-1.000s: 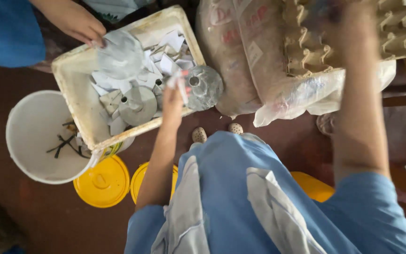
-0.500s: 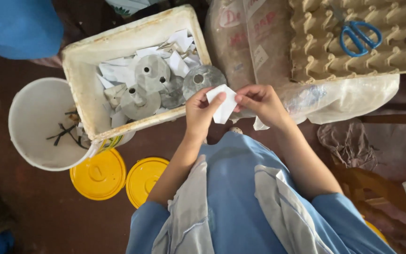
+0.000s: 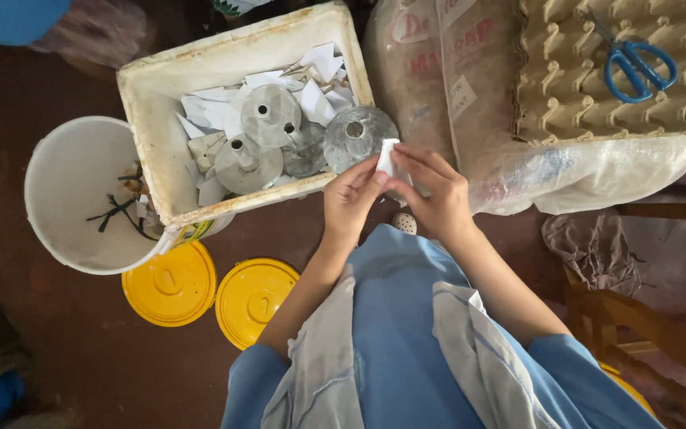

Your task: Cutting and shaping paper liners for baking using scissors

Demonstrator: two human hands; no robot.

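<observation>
Left hand and right hand meeting in front of the blue-clad lap, fingers pinching closed on a small folded white paper slip — slip sitting just beside the white foam box holding grey metal discs, two round yellow plastic lids lying below.

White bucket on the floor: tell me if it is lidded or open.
Open. The white bucket shows its bare inside, with a few dark scraps at the bottom, and two yellow lids lie flat on the floor beside it.
</observation>
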